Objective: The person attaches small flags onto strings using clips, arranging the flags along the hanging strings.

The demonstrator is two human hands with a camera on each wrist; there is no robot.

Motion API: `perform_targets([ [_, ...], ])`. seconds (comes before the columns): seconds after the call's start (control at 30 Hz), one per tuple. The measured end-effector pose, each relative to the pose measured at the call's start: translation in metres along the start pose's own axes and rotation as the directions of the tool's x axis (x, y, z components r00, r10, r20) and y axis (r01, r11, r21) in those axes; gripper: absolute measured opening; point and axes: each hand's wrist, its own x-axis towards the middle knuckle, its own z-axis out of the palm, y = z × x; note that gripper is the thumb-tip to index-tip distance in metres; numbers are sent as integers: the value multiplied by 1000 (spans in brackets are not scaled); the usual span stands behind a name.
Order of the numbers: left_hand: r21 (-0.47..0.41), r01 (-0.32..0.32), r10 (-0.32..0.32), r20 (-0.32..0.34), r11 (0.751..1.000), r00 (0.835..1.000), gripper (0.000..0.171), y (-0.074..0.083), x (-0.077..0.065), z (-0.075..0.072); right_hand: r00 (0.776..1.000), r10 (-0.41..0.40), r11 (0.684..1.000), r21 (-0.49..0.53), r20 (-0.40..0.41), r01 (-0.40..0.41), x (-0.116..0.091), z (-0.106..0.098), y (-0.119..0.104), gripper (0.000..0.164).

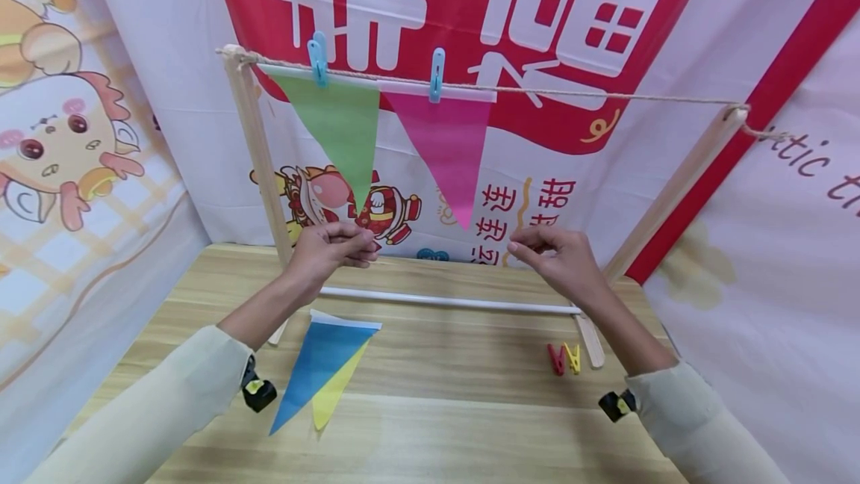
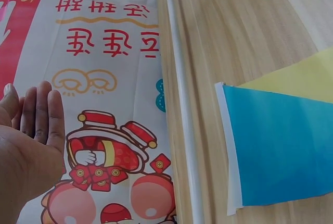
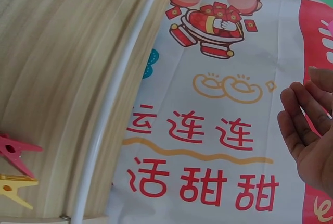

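Note:
A green pennant [image 1: 343,118] and a pink pennant [image 1: 450,133] hang from a string [image 1: 571,92], each under a light blue clothespin, the left clothespin [image 1: 318,58] and the right clothespin [image 1: 437,75]. Below the green pennant's tip my left hand [image 1: 336,249] is raised with loosely bent fingers and holds nothing. My right hand [image 1: 558,256], likewise holding nothing, is in the air right of the pink pennant's tip. On the table lie a blue pennant [image 2: 281,146] and, partly beneath it, a yellow pennant [image 1: 336,391]. A red clothespin [image 1: 556,359] sits beside a yellow clothespin [image 3: 18,188].
Wooden posts carry the string, the left post [image 1: 258,155] and the right post [image 1: 678,185]. A white rod [image 1: 450,302] runs low between them above the wooden table [image 1: 457,424]. Printed cloth [image 1: 537,148] covers the back, with more fabric at both sides.

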Motion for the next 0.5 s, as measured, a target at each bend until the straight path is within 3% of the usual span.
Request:
perform_targets([
  [0.5,22,35,-34,-11,999,999,33,-11,0,-4,996,75,997,8,38,-75,-10,2,13,24],
])
